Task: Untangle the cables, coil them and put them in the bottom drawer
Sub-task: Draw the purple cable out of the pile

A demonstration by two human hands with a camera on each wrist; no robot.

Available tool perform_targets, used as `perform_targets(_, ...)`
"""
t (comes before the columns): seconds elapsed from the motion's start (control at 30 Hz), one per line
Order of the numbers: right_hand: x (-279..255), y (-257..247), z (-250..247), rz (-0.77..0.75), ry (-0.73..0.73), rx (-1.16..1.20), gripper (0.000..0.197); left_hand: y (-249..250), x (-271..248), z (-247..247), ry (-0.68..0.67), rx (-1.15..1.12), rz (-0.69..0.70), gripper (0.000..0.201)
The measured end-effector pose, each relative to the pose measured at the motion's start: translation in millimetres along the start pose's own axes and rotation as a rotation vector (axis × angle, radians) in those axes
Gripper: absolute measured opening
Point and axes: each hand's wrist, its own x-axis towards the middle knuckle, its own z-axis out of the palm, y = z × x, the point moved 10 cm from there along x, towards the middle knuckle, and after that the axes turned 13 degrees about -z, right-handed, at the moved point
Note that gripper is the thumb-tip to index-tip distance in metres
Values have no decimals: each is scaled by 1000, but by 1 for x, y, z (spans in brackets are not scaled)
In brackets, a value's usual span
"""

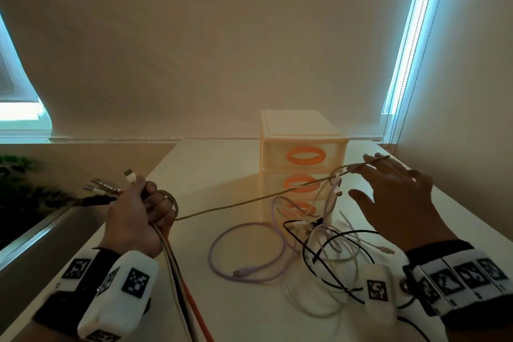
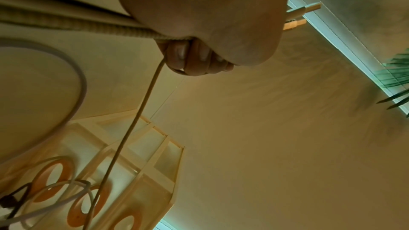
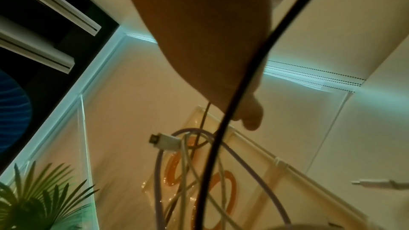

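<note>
With several cable ends gripped in the left hand (image 1: 138, 214), the spread-fingered right hand (image 1: 394, 191) lifts a taut beige braided cable (image 1: 249, 200) from the tangled white, black and lilac cables (image 1: 319, 244), so coiling and the shut bottom drawer (image 1: 298, 209) of the cream plastic drawer unit (image 1: 302, 147) remain.

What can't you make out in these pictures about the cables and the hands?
- Head view: the bundle in the left hand runs off the bottom edge, so its ends are unseen.
- Head view: the bottom drawer is partly behind the tangle.
- Right wrist view: the right hand is in shadow, and a blurred black cable crosses it.
</note>
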Motion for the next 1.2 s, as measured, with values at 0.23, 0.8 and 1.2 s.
perform_targets(0.23,0,5,-27,37,122,-118,9,5,1,-4,24,6,21,45)
perform_targets(0.8,-15,69,15,597,485,1764,40,21,8,-28,127,-26,51,42)
perform_targets(1.2,-20,59,-42,414,559,664,13,2,-16,21,-49,39,102,45)
